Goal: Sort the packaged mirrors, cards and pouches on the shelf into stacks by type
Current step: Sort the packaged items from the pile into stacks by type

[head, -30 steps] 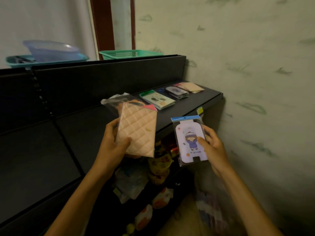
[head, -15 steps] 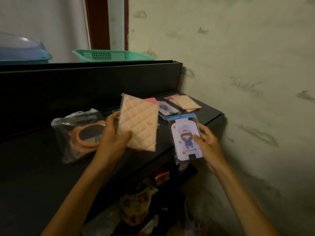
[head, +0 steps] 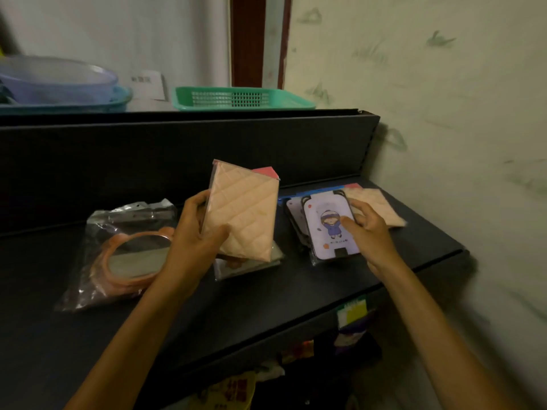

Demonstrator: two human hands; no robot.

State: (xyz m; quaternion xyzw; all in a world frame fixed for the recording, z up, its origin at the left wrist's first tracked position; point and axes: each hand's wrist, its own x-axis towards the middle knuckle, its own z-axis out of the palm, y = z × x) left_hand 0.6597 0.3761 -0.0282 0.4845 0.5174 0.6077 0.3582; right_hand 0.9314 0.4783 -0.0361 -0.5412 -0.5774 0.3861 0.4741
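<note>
Dark shelf against a pale wall, green basket on top behind it. Left of the quilted pouch lies a bagged bear-ear mirror. Your left hand grips that peach, diamond-stitched pouch upright. Right of it, your right hand pinches a cartoon card over its stack.

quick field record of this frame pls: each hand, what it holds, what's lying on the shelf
left hand: grips the quilted pouch, tilted, lifted above the shelf
right hand: thumb on the cartoon card, setting it on similar cards
bagged mirror: lies flat at the left, orange frame
second pouch: flat on the shelf, behind the right hand
green basket: on top, behind the shelf back
</note>
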